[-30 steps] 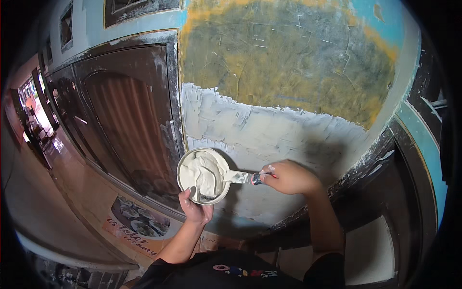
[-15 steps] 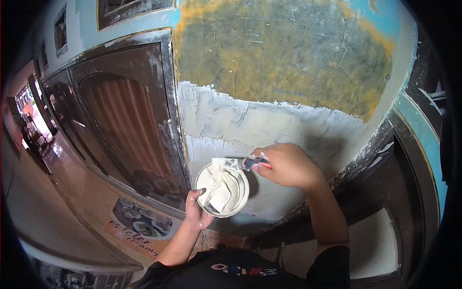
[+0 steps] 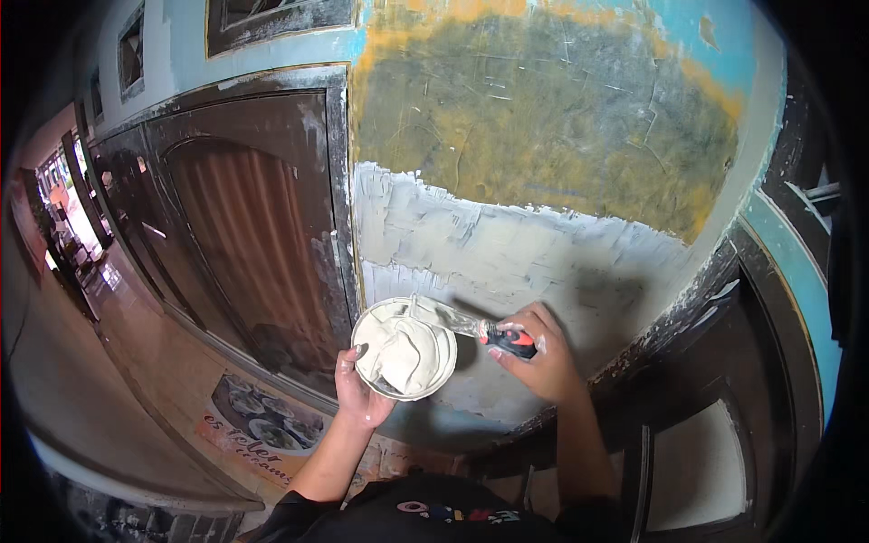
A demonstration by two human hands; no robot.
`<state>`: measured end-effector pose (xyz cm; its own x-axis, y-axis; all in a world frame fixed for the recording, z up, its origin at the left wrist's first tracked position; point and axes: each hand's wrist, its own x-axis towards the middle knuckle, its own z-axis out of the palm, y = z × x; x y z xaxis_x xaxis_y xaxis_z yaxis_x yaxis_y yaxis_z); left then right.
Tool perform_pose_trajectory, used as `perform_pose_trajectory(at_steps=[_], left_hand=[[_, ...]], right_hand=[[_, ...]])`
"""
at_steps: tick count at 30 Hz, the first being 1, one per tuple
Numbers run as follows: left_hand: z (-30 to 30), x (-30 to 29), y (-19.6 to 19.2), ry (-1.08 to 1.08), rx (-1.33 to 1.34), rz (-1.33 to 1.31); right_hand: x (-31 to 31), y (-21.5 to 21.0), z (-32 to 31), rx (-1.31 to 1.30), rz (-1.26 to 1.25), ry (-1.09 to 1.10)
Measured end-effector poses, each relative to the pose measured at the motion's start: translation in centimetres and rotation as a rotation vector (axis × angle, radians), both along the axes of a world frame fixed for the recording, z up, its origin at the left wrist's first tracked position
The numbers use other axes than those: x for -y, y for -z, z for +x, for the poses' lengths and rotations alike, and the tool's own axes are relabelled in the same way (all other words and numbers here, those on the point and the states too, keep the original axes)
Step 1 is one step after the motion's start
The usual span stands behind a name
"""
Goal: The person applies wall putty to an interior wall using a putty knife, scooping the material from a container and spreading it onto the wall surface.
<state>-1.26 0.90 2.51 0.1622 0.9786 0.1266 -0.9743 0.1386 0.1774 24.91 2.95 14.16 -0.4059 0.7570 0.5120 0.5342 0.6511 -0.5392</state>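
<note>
My left hand [image 3: 360,391] grips a round white bowl [image 3: 425,391] from its lower left, thumb over the rim. Thick off-white putty [image 3: 398,355] is heaped inside it. In my right hand [image 3: 547,355] is a putty knife [image 3: 509,339] with a black and red handle. Its smeared blade reaches left over the bowl's upper rim, at the edge of the putty. Beyond both hands stands a wall [image 3: 543,118], bare and olive-yellow above, with a coat of whitish putty [image 3: 507,244] over the lower part. White smears mark my right fingers.
A dark wooden door or window panel [image 3: 244,235] with a brown curtain adjoins the wall at left. Dark frames with a pale panel [image 3: 701,471] stand at lower right. A printed banner [image 3: 262,425] lies below at left, beside a tiled floor [image 3: 136,317].
The putty knife has turned and drawn back to the right and slightly down, its blade now angled over the rim. The bowl sits a little farther left in view.
</note>
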Motion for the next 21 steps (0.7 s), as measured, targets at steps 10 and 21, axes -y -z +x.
perform_pose_trajectory(at_steps=[10, 21], left_hand=[[1.0, 0.1, 1.6, 0.007, -0.114, -0.086], [2.0, 1.7, 2.8, 0.043, -0.094, -0.120]], right_hand=[[-0.1, 11.7, 0.8, -0.440, -0.807, -0.044], [0.4, 14.1, 0.9, -0.382, -0.861, -0.222]])
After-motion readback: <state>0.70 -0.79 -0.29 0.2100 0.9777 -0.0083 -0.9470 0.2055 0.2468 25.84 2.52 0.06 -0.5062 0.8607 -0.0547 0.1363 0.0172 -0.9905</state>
